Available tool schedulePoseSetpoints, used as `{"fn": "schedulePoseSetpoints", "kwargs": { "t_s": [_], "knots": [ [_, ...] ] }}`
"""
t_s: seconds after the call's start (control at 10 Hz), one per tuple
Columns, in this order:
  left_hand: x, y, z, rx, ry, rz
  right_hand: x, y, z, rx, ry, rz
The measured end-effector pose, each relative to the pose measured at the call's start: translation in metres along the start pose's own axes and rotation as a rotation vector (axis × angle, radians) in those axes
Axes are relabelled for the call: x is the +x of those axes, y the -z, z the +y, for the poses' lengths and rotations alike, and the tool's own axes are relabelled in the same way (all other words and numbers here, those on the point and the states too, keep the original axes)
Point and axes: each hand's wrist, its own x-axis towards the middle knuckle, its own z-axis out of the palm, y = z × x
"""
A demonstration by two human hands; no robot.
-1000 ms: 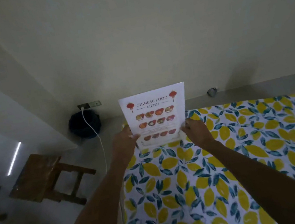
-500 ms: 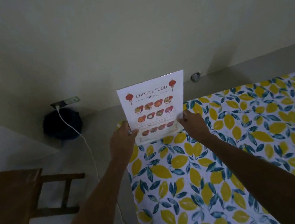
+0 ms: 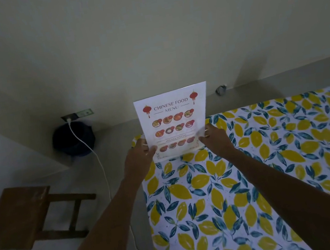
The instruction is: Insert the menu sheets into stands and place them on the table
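Menu sheet [image 3: 173,121], printed "CHINESE FOOD MENU", stands upright at the far left corner of the bench [image 3: 253,186], its lower edge seated in a clear stand [image 3: 176,155] whose base is only faintly visible against the tablecloth. The sheet's long axis runs vertically, slightly tilted so the top leans to the right in this view; the printed face points back toward the camera wearer, and the heading reads right way up. This orientation probably suits a reader seated on the near side of the bench.

Left hand [image 3: 141,155] grips the lower left edge of the sheet and stand; right hand [image 3: 215,139] grips the lower right edge. The fingers [image 3: 207,128] of each hand are closed in a pinch around the edges, thumbs at the front and the remaining digits mostly hidden behind. Holding low and on both sides likely steadies the thin, light assembly and keeps the sheet from bowing or slipping out of its slot while it is set down. Whether the base already rests fully on the cloth cannot be told.

The bench carries a cloth patterned with yellow lemons and blue-green leaves. Beyond its left edge lie a wooden stool [image 3: 18,217], a white cable [image 3: 92,154] running from a wall socket [image 3: 76,115], and a dark round container [image 3: 73,140] against the wall.
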Motion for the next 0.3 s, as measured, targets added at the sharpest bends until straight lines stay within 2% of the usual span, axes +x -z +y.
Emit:
{"fn": "schedulePoseSetpoints", "kwargs": {
  "t_s": [0.3],
  "knots": [
    [-0.02, -0.005, 0.008, 0.051, 0.118, 0.025, -0.008, 0.02, 0.02, 0.159, 0.0, -0.032]
  ]
}}
